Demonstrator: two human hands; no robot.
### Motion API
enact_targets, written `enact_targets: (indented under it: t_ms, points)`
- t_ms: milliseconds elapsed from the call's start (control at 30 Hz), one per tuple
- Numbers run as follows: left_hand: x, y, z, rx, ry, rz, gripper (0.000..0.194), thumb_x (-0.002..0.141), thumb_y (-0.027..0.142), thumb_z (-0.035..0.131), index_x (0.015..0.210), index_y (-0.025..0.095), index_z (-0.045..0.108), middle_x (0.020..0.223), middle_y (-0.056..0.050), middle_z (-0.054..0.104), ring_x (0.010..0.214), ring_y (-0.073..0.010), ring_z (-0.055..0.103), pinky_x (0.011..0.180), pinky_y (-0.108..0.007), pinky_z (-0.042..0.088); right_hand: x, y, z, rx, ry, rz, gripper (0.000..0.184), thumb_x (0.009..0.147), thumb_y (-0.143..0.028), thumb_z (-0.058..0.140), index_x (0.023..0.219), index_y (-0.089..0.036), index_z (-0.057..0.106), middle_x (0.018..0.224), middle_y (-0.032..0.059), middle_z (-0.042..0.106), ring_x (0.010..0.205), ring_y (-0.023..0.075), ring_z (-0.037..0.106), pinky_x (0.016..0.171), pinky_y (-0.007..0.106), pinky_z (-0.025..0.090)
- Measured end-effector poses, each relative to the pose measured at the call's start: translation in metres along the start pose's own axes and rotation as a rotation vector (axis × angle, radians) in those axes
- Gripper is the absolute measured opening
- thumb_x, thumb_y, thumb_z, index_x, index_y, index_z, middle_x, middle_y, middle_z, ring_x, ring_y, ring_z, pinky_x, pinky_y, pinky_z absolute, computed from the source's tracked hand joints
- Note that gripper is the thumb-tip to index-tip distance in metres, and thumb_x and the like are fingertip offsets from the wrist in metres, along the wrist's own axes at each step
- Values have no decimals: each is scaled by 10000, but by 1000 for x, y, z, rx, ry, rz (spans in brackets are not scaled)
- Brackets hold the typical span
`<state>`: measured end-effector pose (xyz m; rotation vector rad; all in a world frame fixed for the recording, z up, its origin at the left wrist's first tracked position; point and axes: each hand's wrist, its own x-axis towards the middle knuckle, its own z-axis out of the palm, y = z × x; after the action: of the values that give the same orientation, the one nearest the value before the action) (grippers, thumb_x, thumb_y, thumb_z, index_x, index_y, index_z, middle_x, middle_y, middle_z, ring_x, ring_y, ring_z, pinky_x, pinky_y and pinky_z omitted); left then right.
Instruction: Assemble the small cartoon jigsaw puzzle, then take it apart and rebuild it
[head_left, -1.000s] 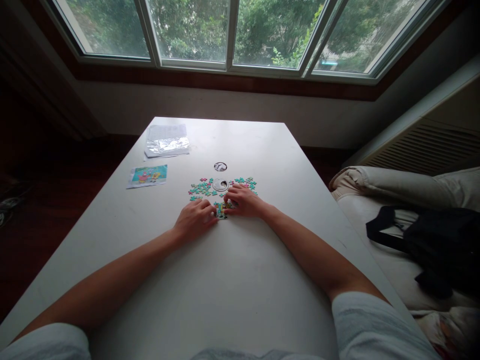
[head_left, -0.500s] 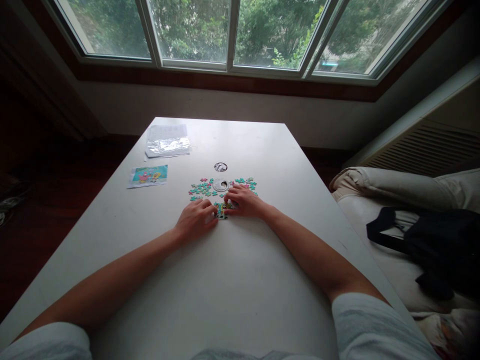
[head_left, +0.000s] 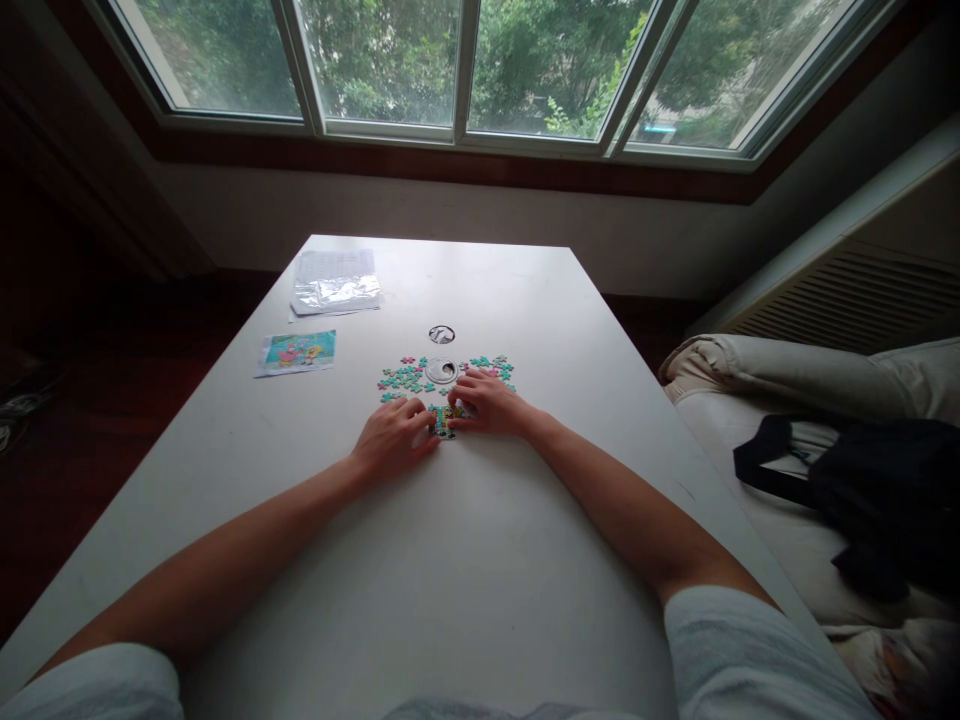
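A small joined patch of jigsaw puzzle [head_left: 443, 422] lies flat on the white table between my hands. At its left edge, my left hand [head_left: 396, 435] rests with bent fingers, thumb and fingertips gripping the patch's side. From the right, my right hand [head_left: 486, 400] holds the opposite side with curled fingers, covering part of the patch. Loose puzzle pieces [head_left: 405, 378] in teal, green and pink lie beyond my left hand. More loose pieces [head_left: 491, 366] spread just past my right hand. Between these two groups sits a round silver tin [head_left: 441, 371].
Behind the tin lies a round disc [head_left: 442, 335] with a dark rim. A colourful cartoon picture sheet [head_left: 297, 352] and a clear plastic packet with papers [head_left: 335, 282] lie at the table's left. Beside the table [head_left: 420, 600], a dark bag [head_left: 885, 490] rests on a pale seat.
My left fingertips have shifted slightly to the right along the puzzle patch. My right hand stays in nearly the same place, and the loose pieces have not visibly moved.
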<state>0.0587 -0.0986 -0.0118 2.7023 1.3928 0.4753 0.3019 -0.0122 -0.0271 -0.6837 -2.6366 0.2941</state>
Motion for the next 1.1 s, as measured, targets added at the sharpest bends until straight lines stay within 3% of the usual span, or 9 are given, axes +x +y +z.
enact_targets:
  t_ms: [600,867,1100]
  points:
    - [-1,-5,1,-76,10,23,149,960,343,585,1010,258,697,1076,-50,677,995,-221,595,872,-360,469,0,1,0,2,-6,-6,326,868,-529,712,956,-220,656,934,64,655,926,232,518,851,356,364]
    - [-1,-7,-2,-114,-11,228,237,1019,292,488,1014,245,720,1108,-37,720,1003,-198,598,915,-356,455,0,1,1,0,-6,-5,342,873,-543,703,966,-217,656,938,65,663,937,233,523,862,358,364]
    - [-1,-6,-5,-27,-16,310,230,1019,281,487,1052,241,711,1050,-53,720,1004,-209,613,875,-371,447,0,1,1,-1,-9,0,343,874,-545,705,963,-218,655,928,68,664,935,237,523,856,359,361]
